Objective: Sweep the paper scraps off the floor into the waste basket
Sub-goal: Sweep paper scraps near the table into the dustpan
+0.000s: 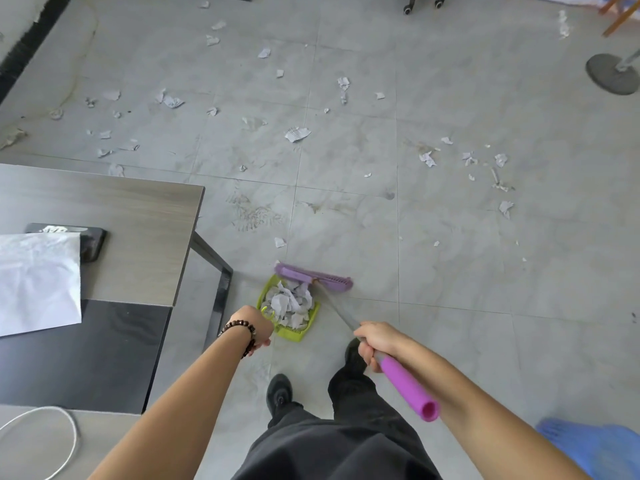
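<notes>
A lime-green dustpan point(298, 332) stands on the grey tile floor in front of my feet, filled with crumpled paper scraps point(290, 302). My left hand point(257, 323) is closed on the dustpan's handle at its near left side. My right hand point(375, 341) grips the broom's grey and purple handle point(403, 382). The purple broom head point(313, 277) rests at the far lip of the pan, against the scraps. Several more paper scraps point(297, 134) lie scattered over the floor farther out, left and right. No waste basket is in view.
A grey wooden table point(138, 230) with dark metal legs stands at the left, bearing a white sheet point(36, 278) and a black object. A round stand base point(611, 72) and chair castors point(408, 8) are at the far edge. Something blue point(599, 445) lies at bottom right.
</notes>
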Tool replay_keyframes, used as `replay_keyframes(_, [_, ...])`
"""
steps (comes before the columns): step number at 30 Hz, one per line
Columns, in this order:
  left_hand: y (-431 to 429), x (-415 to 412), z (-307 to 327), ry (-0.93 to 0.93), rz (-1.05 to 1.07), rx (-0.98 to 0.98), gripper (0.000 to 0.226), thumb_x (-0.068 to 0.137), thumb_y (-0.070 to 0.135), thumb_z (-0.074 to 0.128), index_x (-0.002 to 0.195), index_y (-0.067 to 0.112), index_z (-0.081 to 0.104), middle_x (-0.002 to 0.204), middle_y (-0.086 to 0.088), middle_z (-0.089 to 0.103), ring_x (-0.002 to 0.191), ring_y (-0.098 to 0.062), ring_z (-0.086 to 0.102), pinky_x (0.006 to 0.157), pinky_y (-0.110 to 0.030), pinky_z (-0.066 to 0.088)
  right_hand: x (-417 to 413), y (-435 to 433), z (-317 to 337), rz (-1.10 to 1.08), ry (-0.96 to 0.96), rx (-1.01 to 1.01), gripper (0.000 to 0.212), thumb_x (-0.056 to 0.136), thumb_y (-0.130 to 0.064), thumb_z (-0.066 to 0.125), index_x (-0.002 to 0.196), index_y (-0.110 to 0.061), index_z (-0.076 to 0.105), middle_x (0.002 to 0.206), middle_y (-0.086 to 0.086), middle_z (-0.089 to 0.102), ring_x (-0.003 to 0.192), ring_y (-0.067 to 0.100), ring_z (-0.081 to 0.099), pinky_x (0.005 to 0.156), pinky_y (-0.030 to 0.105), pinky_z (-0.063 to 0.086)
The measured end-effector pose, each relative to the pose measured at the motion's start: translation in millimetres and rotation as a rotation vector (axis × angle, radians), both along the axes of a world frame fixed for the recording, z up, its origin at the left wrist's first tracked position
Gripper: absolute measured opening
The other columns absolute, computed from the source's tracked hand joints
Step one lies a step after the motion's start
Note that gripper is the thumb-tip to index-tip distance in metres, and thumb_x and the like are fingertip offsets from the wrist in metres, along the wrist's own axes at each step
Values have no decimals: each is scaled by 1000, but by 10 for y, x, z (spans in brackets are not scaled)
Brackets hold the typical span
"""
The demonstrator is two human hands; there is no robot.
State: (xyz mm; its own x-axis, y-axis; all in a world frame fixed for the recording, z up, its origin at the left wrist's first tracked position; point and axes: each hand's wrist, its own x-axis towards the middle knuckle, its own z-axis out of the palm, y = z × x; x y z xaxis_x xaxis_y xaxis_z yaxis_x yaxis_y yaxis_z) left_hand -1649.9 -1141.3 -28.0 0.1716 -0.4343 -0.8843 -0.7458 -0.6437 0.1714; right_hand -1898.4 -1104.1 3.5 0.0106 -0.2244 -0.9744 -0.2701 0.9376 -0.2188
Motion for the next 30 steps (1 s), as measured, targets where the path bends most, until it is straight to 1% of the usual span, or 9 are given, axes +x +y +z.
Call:
replay_keyframes(3, [-18,-111,109,-36,-89,24,20,89,11,45,75,4,57,56,-7,56,43,-20,51,37,-20,39,-279,-153,244,-126,-101,135,13,101,-20,40,91,-23,47,43,-8,34,28,1,33,27,12,26])
replay_keyframes(5, [-27,-154,177,-56,-91,17,25,90,12,41,74,3,58,50,-7,56,38,-19,51,35,-19,37,-403,-294,348,-152,-110,136,9,101,-23,43,92,-23,45,45,-10,33,28,0,33,26,12,27])
replay_keyframes(7, [-37,-122,177,-68,-71,-26,28,92,15,47,65,8,52,51,-4,55,39,-16,51,36,-21,40,-409,-389,404,-136,-132,130,6,100,-25,43,105,-24,47,48,-10,32,28,0,33,27,12,28])
replay_keyframes(10, [40,-4,157,-83,-15,-52,30,92,15,53,62,11,50,58,-4,55,45,-18,52,39,-23,43,-209,-501,405,-12,-115,52,48,101,-23,38,149,-20,32,45,-9,33,29,-1,32,29,10,26])
replay_keyframes(12, [155,92,132,-73,37,-31,26,91,12,52,66,9,53,59,-6,57,46,-20,54,39,-23,43,-5,-598,350,119,-79,-31,52,100,-17,36,152,-16,28,46,-5,36,27,1,32,33,8,26])
replay_keyframes(15, [385,212,86,-39,133,31,14,86,4,43,77,6,53,59,-8,50,49,-24,49,38,-22,37,237,-796,91,256,0,-208,21,93,-8,39,106,-13,55,52,5,41,32,12,35,37,13,30])
replay_keyframes(17, [537,274,42,-27,189,34,20,83,3,39,86,6,59,59,-8,46,47,-22,42,38,-19,32,343,-914,-102,324,43,-265,14,86,-6,39,86,-15,49,49,7,46,38,17,38,38,19,32])
replay_keyframes(24, [715,353,-32,-77,150,-19,28,82,7,44,99,13,65,67,-3,53,50,-20,49,42,-18,39,348,-751,-579,557,142,-210,53,74,-6,36,125,-10,51,54,11,54,49,25,49,56,37,44])
replay_keyframes(30, [543,315,-35,-46,165,35,24,85,7,42,92,2,63,57,-7,48,46,-23,45,42,-22,37,-16,-352,-116,552,109,-61,60,94,-8,39,151,-19,26,58,7,44,37,11,42,36,18,36])
